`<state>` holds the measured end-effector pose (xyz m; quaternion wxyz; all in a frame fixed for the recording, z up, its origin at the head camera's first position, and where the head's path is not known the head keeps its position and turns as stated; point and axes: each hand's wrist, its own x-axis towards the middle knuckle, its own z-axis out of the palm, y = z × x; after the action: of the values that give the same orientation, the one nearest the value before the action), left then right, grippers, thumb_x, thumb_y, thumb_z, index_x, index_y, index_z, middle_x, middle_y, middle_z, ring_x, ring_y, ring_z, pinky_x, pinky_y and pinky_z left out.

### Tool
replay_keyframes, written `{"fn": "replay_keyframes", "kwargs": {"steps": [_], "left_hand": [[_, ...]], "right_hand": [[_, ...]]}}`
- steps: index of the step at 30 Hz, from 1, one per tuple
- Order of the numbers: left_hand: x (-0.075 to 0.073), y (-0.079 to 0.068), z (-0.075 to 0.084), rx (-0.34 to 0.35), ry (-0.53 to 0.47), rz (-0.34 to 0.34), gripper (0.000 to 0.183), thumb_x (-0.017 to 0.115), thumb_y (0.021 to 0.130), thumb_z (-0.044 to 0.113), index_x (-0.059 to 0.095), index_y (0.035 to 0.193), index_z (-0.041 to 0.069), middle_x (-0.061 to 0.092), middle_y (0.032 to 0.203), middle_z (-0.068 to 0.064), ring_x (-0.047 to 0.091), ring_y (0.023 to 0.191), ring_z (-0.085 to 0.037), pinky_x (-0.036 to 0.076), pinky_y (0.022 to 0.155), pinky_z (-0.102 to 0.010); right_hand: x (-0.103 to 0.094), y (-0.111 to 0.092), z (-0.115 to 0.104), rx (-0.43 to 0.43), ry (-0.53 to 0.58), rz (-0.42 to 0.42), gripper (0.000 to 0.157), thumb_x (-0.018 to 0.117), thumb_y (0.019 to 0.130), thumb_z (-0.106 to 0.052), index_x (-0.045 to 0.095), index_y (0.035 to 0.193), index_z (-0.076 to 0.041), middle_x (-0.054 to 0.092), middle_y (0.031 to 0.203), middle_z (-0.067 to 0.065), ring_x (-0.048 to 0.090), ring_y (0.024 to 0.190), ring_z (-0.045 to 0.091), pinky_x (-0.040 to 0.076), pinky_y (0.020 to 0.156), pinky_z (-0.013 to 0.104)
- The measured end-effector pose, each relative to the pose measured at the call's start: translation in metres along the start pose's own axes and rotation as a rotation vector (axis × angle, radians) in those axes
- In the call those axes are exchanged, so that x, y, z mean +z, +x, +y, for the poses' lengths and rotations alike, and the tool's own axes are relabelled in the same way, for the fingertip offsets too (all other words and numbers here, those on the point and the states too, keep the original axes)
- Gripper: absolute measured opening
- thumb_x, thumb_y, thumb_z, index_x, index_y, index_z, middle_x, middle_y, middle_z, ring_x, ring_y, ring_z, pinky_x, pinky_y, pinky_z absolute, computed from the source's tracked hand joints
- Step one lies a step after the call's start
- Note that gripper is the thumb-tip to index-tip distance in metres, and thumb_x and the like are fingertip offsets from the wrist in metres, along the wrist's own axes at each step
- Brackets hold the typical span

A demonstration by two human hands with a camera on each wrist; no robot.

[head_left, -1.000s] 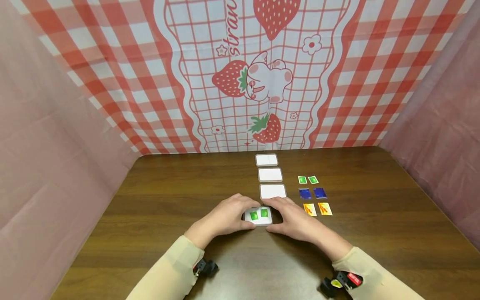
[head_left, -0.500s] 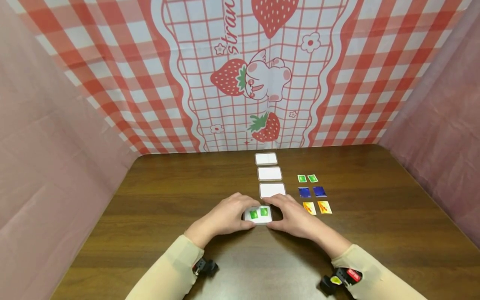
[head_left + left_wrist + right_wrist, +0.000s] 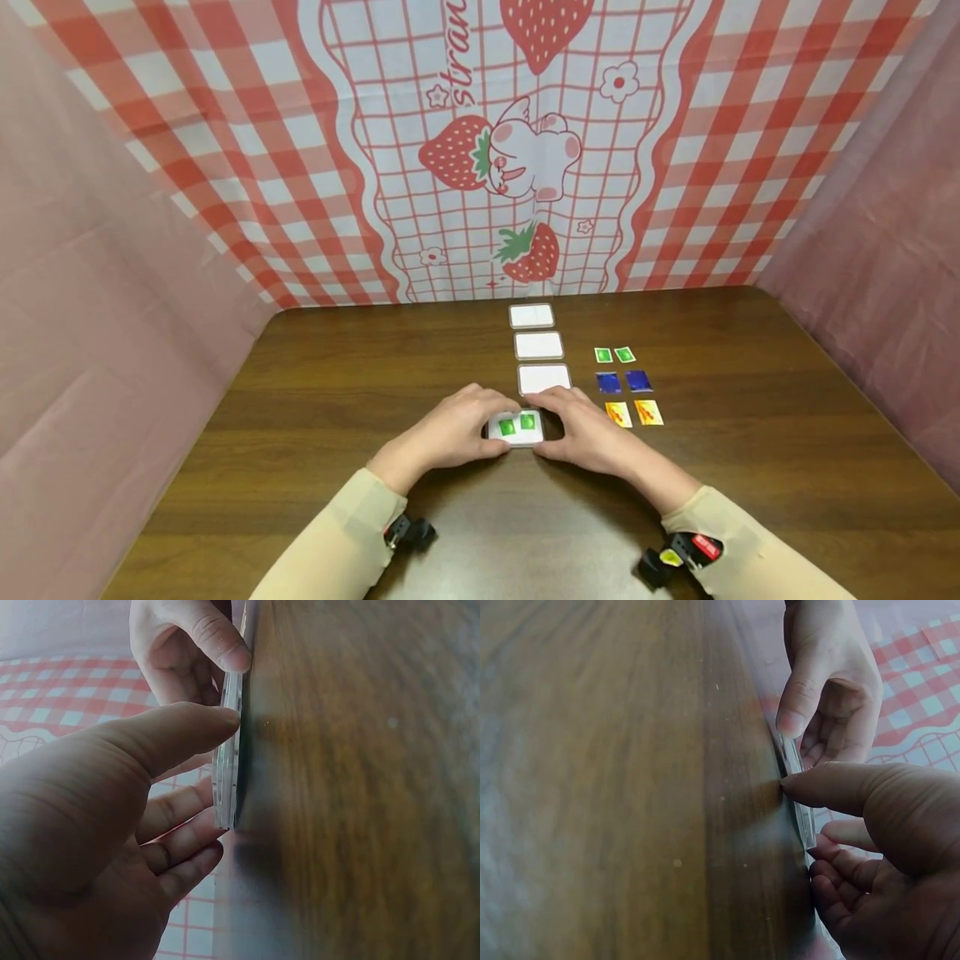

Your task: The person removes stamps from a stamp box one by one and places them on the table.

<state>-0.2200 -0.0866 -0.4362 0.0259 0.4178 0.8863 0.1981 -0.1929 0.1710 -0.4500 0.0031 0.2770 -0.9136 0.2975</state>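
Observation:
A flat clear plastic case (image 3: 517,440) with a white inside shows two green squares (image 3: 507,427) side by side on its face. My left hand (image 3: 461,429) pinches its left end, thumb at the near edge and fingers at the far one. On the opposite end my right hand (image 3: 588,433) grips it the same way. In the left wrist view, the layered case edge (image 3: 227,772) is seen side-on, close over the tabletop, with both thumbs against it. The right wrist view also has that thin case edge (image 3: 804,817) between thumb and fingers.
Beyond the hands, several white-faced cases (image 3: 538,345) lie in a column toward the patterned cloth (image 3: 480,167). At right are pairs of small squares: green (image 3: 603,355), dark blue (image 3: 609,382) and yellow-orange (image 3: 648,412). Pink cloth (image 3: 112,275) hangs at the sides of the brown table (image 3: 300,400).
Both hands keep hold of the case in the same place. The whole head view has shifted very slightly upward.

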Motion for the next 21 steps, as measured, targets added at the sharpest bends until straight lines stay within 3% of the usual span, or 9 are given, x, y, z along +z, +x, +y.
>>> {"fn": "replay_keyframes", "kwargs": {"steps": [5,9,21], "left_hand": [[-0.001,0.000,0.000,0.001,-0.007,-0.008,0.045,0.085,0.100,0.026,0.073,0.141,0.012,0.073,0.139,-0.004,0.061,0.114,-0.022,0.054,0.095,-0.038],[-0.002,0.000,0.000,0.005,-0.009,-0.012,0.044,0.084,0.101,0.026,0.073,0.141,0.012,0.072,0.139,-0.004,0.061,0.115,-0.022,0.054,0.096,-0.038],[-0.003,0.000,0.002,0.000,-0.030,-0.019,0.039,0.080,0.104,0.026,0.074,0.141,0.014,0.073,0.139,-0.002,0.061,0.117,-0.020,0.053,0.099,-0.039]], "right_hand": [[0.013,0.002,0.024,-0.054,-0.002,0.052,0.071,0.093,0.089,-0.030,0.067,0.150,-0.007,0.068,0.139,0.014,0.060,0.127,0.040,0.052,0.103,0.062],[0.023,0.005,0.042,-0.047,0.010,0.062,0.072,0.092,0.089,-0.035,0.066,0.152,-0.013,0.068,0.140,0.009,0.059,0.129,0.037,0.051,0.106,0.060],[0.028,0.007,0.044,0.010,0.025,0.060,0.075,0.096,0.082,-0.030,0.069,0.150,-0.013,0.070,0.138,0.009,0.061,0.127,0.036,0.051,0.105,0.058]]}}
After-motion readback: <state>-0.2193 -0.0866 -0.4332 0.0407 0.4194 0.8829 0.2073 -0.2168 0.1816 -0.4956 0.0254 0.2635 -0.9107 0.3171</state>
